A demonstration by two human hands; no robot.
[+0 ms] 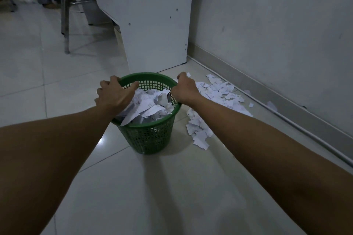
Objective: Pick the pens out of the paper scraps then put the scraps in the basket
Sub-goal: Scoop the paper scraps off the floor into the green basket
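Observation:
A green mesh basket (150, 137) stands on the tiled floor, filled close to the rim with white torn paper scraps (150, 106). My left hand (114, 94) grips the basket's left rim, fingers curled over the edge. My right hand (184, 88) grips the right rim. A pile of white paper scraps (215, 95) lies on the floor to the right of the basket, reaching toward the wall. I see no pens.
A white cabinet (152, 25) stands just behind the basket. A metal-legged chair (70, 5) is at the back left. The wall and its baseboard (286, 101) run along the right, with a few stray scraps beside them.

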